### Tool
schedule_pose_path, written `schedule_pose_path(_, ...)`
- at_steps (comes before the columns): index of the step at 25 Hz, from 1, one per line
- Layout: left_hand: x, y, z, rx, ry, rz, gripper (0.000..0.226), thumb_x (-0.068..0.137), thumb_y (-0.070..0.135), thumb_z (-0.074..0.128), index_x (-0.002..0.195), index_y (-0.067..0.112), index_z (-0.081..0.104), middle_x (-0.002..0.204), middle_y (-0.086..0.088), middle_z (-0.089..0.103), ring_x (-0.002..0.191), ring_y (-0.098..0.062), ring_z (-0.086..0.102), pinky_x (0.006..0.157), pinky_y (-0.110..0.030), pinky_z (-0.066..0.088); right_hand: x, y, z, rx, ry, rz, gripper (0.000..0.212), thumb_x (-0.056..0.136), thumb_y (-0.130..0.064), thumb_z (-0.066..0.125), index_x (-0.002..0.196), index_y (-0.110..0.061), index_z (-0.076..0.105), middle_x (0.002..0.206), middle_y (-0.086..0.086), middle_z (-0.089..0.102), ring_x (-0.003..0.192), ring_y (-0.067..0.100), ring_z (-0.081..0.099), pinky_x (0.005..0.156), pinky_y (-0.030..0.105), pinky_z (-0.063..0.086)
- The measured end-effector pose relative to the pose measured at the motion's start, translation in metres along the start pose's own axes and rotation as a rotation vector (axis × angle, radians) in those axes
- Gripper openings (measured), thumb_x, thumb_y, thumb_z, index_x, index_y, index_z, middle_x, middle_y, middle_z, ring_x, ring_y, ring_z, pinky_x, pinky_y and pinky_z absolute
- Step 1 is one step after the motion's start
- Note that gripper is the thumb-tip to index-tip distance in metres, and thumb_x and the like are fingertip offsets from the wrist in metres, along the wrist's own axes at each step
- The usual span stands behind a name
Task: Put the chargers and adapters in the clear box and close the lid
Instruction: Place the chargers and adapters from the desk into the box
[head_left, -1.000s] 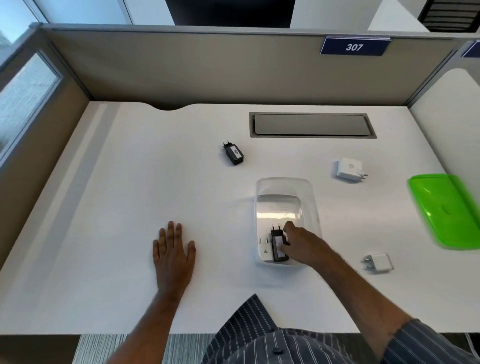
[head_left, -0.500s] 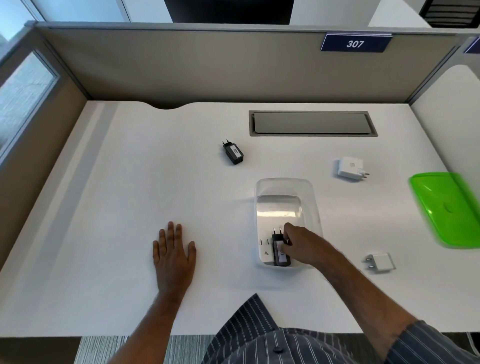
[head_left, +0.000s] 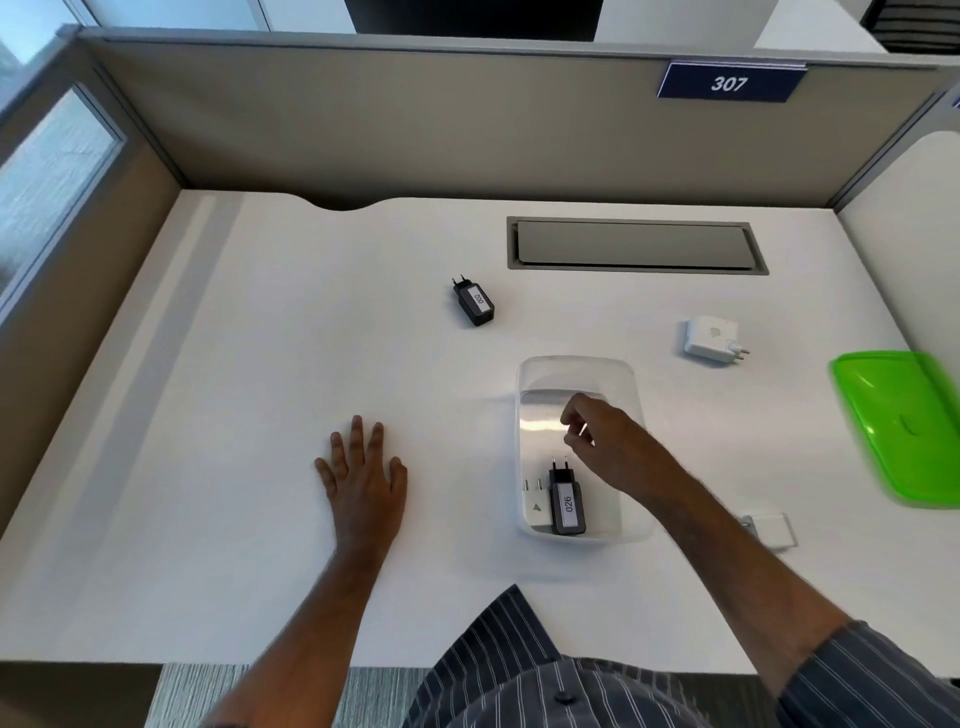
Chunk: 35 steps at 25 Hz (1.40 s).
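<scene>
Right hand hovers over the middle of the clear box, its grip loosely curled and holding nothing; half a second earlier it still pinched the black charger marked 026, which now lies at the box's near end beside a white adapter. The black charger marked 002 lies beyond the box toward the worktop's far edge — long axis running far-left to near-right, about as near the left hand, flat and empty on the worktop. The green lid sits at the right edge.
</scene>
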<state>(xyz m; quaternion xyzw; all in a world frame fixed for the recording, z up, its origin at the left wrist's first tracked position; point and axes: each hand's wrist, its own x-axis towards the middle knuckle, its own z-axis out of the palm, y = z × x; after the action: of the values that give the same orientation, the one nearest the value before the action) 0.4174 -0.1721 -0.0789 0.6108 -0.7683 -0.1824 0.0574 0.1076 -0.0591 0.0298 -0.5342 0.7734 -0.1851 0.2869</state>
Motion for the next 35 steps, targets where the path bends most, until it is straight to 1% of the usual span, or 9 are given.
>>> schedule_pose_path(2,0.011,0.008,-0.001,0.007,-0.013,0.01,0.063,0.104,0.031,0.048,0.162,0.017,0.029,0.175,-0.008,0.014,0.162,-0.036,0.007,0.129,-0.062,0.004,0.009,-0.003,-0.003,0.004,0.036,-0.041,0.013,0.094,-0.014,0.06,0.097,-0.024,0.053,0.091,-0.01,0.06,0.079,0.007,0.058,0.069,0.028,0.048)
schedule_pose_path(5,0.028,0.019,0.0,-0.003,-0.015,0.009,0.066,0.104,0.032,0.047,0.163,0.013,0.026,0.175,-0.01,0.012,0.162,-0.037,0.006,0.129,-0.062,0.004,0.023,-0.01,-0.007,0.007,0.068,-0.101,0.011,0.096,-0.019,0.058,0.096,-0.028,0.053,0.091,-0.012,0.06,0.083,0.005,0.058,0.068,0.022,0.045)
schedule_pose_path(10,0.064,0.03,0.005,-0.018,-0.005,0.008,0.067,0.103,0.034,0.046,0.162,0.012,0.027,0.174,-0.011,0.016,0.161,-0.036,0.009,0.129,-0.061,0.004,0.052,-0.025,-0.012,0.029,0.124,-0.186,0.009,0.097,-0.022,0.056,0.099,-0.03,0.053,0.089,-0.012,0.061,0.08,0.011,0.058,0.069,0.025,0.048)
schedule_pose_path(13,0.072,0.03,0.013,0.025,0.07,0.019,0.066,0.102,0.036,0.043,0.162,0.012,0.028,0.173,-0.011,0.021,0.16,-0.037,0.017,0.129,-0.061,0.008,0.075,-0.034,-0.011,0.055,0.141,-0.232,0.009,0.096,-0.022,0.056,0.101,-0.03,0.054,0.089,-0.013,0.059,0.082,0.01,0.058,0.07,0.025,0.049)
schedule_pose_path(17,0.074,0.026,0.025,0.06,0.148,0.035,0.068,0.1,0.04,0.038,0.161,0.013,0.029,0.172,-0.011,0.024,0.159,-0.037,0.021,0.128,-0.061,0.012,0.113,-0.043,-0.006,0.081,0.149,-0.269,0.006,0.095,-0.02,0.057,0.097,-0.025,0.057,0.089,-0.013,0.06,0.082,0.011,0.058,0.073,0.03,0.051)
schedule_pose_path(23,0.075,0.025,0.028,0.068,0.171,0.032,0.068,0.1,0.039,0.042,0.162,0.014,0.029,0.173,-0.009,0.022,0.16,-0.035,0.019,0.129,-0.06,0.012,0.188,-0.058,0.001,-0.063,0.199,-0.222,0.013,0.092,-0.022,0.062,0.104,-0.017,0.059,0.101,-0.003,0.063,0.092,0.022,0.058,0.085,0.043,0.051)
schedule_pose_path(26,0.077,0.025,0.028,0.093,0.191,0.039,0.067,0.1,0.037,0.044,0.161,0.013,0.031,0.172,-0.01,0.024,0.159,-0.036,0.02,0.128,-0.06,0.013,0.225,-0.066,0.006,-0.146,0.2,-0.157,0.032,0.089,-0.027,0.064,0.116,-0.014,0.054,0.113,0.005,0.059,0.104,0.031,0.056,0.087,0.045,0.05)
schedule_pose_path(29,0.077,0.026,0.029,0.083,0.189,0.025,0.067,0.1,0.036,0.045,0.161,0.013,0.031,0.172,-0.01,0.024,0.16,-0.035,0.019,0.128,-0.06,0.013,0.25,-0.067,0.019,-0.178,0.117,-0.038,0.054,0.087,-0.031,0.066,0.133,-0.011,0.045,0.128,0.013,0.052,0.116,0.037,0.051,0.091,0.045,0.046)
schedule_pose_path(35,0.078,0.022,0.032,0.087,0.186,0.018,0.068,0.1,0.038,0.044,0.162,0.014,0.028,0.173,-0.009,0.021,0.161,-0.034,0.015,0.129,-0.059,0.011,0.268,-0.065,0.047,-0.266,0.021,0.031,0.058,0.088,-0.032,0.064,0.136,-0.011,0.038,0.125,0.016,0.053,0.117,0.041,0.05,0.086,0.048,0.048)
